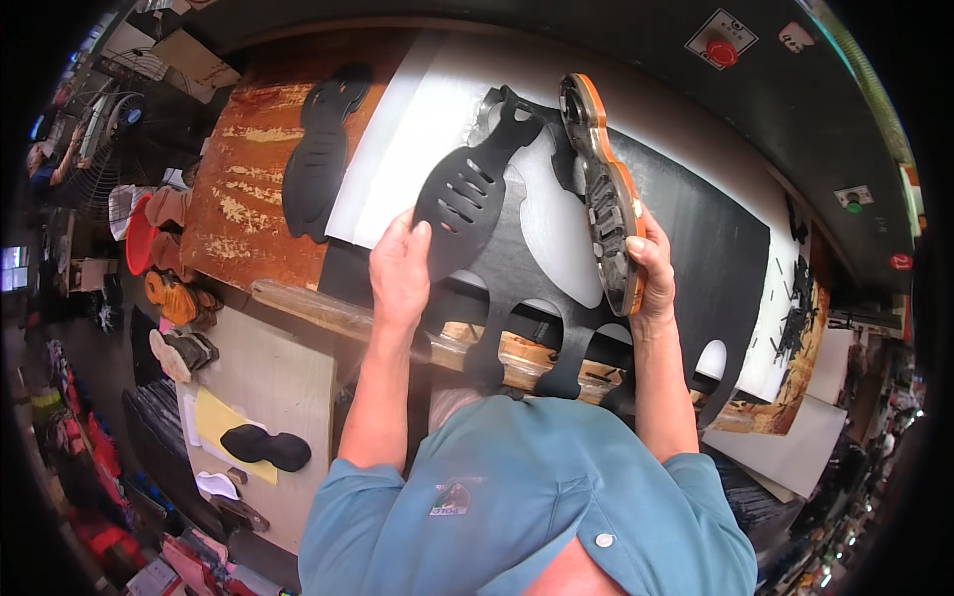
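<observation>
1. Piece, black, slotted, insole-shaped: one, raised above the sheet; seemingly cut and freed.
2. Left hand: thumb and fingers gripping the piece's near end.
3. Die, orange rim, dark ribbed inside: one, upended above the sheet.
4. Right hand: grasping the die's near end.
5. Sheet, black: one, on the white board. Openings in its middle and scalloped near edge suggest several cuts done; the broad solid stretch at right appears left to cut.
6. Stack, black slotted pieces, on the brown board, left: apparently finished output; count cannot be told.
7. Dark shape on yellow paper, lower left: one, apart from the stack.
</observation>
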Motion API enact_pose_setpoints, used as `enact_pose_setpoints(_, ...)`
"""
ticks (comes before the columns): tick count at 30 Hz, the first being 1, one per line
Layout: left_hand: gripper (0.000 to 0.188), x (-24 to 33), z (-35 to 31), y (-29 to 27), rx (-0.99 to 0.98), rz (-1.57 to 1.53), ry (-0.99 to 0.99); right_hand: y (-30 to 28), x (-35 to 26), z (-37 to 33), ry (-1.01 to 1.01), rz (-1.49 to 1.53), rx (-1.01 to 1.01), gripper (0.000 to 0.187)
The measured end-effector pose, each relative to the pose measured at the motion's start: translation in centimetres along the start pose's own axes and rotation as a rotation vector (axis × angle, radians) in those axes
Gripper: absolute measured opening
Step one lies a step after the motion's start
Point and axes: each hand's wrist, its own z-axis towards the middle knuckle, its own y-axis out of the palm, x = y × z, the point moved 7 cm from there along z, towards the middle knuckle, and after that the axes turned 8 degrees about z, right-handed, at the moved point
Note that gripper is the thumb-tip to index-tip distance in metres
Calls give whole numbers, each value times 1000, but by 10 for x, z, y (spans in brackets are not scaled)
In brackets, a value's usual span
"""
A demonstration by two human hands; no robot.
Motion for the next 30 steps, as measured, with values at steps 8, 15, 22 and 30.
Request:
enact_pose_setpoints(8, 26, -10, 18, -147, 266, 25, 8, -3, 5, 1, -40, 31, -10, 96)
enact_pose_setpoints(15, 30, -29, 51, -172, 446, 294, 32, 10, -1, -1, -102, -32, -16, 88)
enact_pose_setpoints(22, 35, -19, 119, -217, 603, 754, 241, -26, -36, -29, -171, -428, -21, 92)
enact_pose_setpoints(30, 56, 3, 124, -192, 802, 1252, 441, -46, -47, -32, -462, -1388, -133, 82)
